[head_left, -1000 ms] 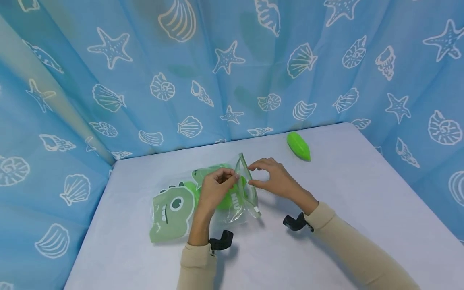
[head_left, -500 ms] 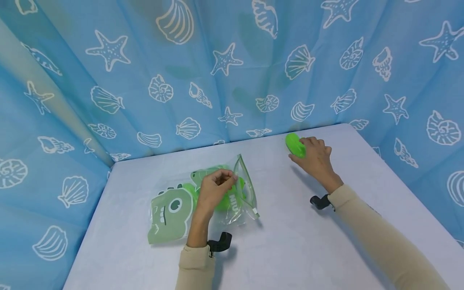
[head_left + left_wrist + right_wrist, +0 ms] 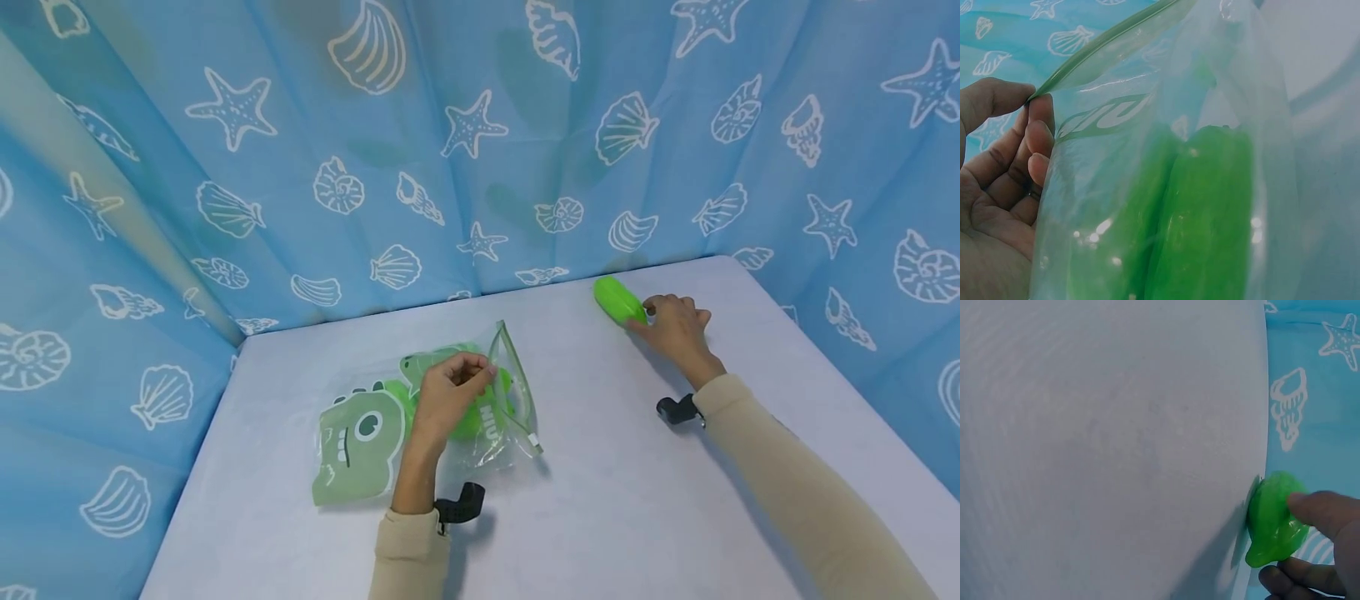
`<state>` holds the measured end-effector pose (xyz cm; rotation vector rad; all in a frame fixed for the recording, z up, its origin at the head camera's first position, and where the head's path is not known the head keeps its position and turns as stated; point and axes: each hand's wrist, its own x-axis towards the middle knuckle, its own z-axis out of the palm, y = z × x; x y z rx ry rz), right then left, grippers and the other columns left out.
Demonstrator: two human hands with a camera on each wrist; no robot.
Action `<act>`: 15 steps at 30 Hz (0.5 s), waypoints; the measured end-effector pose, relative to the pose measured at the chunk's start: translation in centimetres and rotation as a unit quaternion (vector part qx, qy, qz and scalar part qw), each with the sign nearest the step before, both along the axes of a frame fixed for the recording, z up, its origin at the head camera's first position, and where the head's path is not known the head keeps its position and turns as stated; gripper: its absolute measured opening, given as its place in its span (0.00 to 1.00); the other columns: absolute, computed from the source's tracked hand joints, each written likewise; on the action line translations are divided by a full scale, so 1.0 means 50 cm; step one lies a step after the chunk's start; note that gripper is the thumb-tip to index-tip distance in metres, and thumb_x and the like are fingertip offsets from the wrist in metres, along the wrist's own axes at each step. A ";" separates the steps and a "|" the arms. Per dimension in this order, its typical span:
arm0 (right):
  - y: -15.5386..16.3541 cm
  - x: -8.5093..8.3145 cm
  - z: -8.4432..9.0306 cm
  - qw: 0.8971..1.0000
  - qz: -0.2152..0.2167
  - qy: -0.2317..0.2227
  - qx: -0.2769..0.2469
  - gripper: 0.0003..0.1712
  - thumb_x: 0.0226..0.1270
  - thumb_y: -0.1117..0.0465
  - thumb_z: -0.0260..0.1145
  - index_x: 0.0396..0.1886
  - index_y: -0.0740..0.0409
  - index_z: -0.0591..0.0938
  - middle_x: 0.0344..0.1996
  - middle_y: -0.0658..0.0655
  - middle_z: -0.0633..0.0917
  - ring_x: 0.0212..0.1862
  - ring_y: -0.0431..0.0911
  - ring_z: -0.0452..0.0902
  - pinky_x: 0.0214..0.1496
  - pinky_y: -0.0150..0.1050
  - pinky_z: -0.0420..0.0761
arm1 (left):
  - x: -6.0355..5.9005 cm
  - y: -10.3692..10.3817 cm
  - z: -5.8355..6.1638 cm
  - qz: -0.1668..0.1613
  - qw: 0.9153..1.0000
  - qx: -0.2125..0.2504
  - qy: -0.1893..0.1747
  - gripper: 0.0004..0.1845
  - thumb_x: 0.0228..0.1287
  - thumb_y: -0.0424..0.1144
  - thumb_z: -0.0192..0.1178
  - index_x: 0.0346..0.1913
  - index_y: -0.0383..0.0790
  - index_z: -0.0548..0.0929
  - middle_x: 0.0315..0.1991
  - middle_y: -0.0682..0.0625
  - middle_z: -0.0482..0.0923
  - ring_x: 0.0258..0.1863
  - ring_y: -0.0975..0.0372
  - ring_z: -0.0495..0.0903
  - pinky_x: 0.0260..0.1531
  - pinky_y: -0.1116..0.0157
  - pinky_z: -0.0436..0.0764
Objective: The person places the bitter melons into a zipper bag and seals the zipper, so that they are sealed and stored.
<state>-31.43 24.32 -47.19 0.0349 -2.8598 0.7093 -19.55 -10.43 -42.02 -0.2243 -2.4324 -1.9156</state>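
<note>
On the white table (image 3: 600, 517), near its far right corner, the green toy (image 3: 618, 301) is gripped by the right hand (image 3: 675, 327), with the thumb and fingers curled about its near end; half a second earlier the hand lay over the toy's right side, and it has since been drawn slightly back toward the person while the toy has stayed where it was. The clear zip bag (image 3: 427, 408) has not shifted, and its open rim is still pinched between the thumb and fingers of the left hand (image 3: 448, 395). The bag is thin, glossy, crinkled plastic printed with a green dinosaur face, and smooth green pieces (image 3: 1204, 212) are seen through it. The toy is rounded, oblong and shiny.
</note>
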 end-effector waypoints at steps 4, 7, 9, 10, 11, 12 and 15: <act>-0.006 -0.017 -0.008 1.000 0.011 -0.008 -0.024 0.34 0.56 0.47 0.67 0.51 0.70 0.74 0.43 0.67 0.77 0.43 0.61 0.65 0.39 0.54 0.54 | -0.004 -0.005 0.002 0.003 1.000 0.001 0.011 0.12 0.57 0.48 0.64 0.37 0.44 0.82 0.32 0.50 0.79 0.30 0.58 0.77 0.30 0.63 0.78; -0.008 -0.022 -0.014 0.999 0.009 -0.013 -0.048 0.35 0.56 0.47 0.67 0.52 0.70 0.73 0.44 0.68 0.77 0.44 0.61 0.67 0.39 0.54 0.54 | -0.005 -0.007 -0.001 -0.003 1.000 0.003 0.010 0.12 0.57 0.48 0.64 0.37 0.43 0.83 0.33 0.49 0.79 0.31 0.58 0.77 0.31 0.64 0.77; -0.010 -0.022 -0.012 0.998 0.005 -0.011 -0.063 0.34 0.57 0.48 0.67 0.53 0.70 0.73 0.44 0.69 0.77 0.44 0.61 0.68 0.40 0.54 0.54 | -0.005 -0.009 -0.001 -0.006 1.000 0.004 0.008 0.13 0.57 0.48 0.63 0.38 0.43 0.83 0.33 0.49 0.79 0.31 0.58 0.77 0.31 0.64 0.78; -0.007 -0.018 -0.013 0.997 0.004 -0.009 -0.070 0.33 0.57 0.49 0.67 0.53 0.69 0.73 0.45 0.69 0.77 0.45 0.61 0.69 0.41 0.55 0.54 | -0.004 -0.007 -0.004 -0.008 1.000 0.004 0.005 0.13 0.57 0.48 0.63 0.38 0.43 0.82 0.34 0.49 0.79 0.31 0.58 0.77 0.31 0.64 0.78; -0.006 -0.015 -0.013 0.997 0.005 -0.006 -0.078 0.32 0.57 0.49 0.67 0.53 0.69 0.73 0.45 0.69 0.77 0.45 0.61 0.69 0.42 0.55 0.53 | -0.004 -0.006 -0.006 -0.008 1.000 0.003 0.003 0.13 0.57 0.48 0.63 0.38 0.43 0.82 0.33 0.49 0.79 0.31 0.58 0.77 0.31 0.64 0.78; -0.005 -0.011 -0.010 0.996 0.009 -0.003 -0.084 0.32 0.57 0.50 0.67 0.54 0.68 0.72 0.46 0.69 0.78 0.46 0.62 0.68 0.44 0.55 0.53 | -0.003 -0.005 -0.007 -0.007 1.000 0.002 0.003 0.13 0.57 0.48 0.63 0.38 0.43 0.82 0.33 0.49 0.79 0.31 0.58 0.77 0.31 0.64 0.78; -0.009 0.002 0.000 0.994 0.027 0.007 -0.101 0.32 0.58 0.49 0.67 0.55 0.66 0.72 0.46 0.69 0.78 0.48 0.62 0.68 0.48 0.57 0.52 | -0.004 -0.005 -0.007 -0.003 1.000 0.000 0.003 0.12 0.57 0.48 0.63 0.37 0.44 0.82 0.33 0.50 0.79 0.31 0.58 0.77 0.31 0.64 0.78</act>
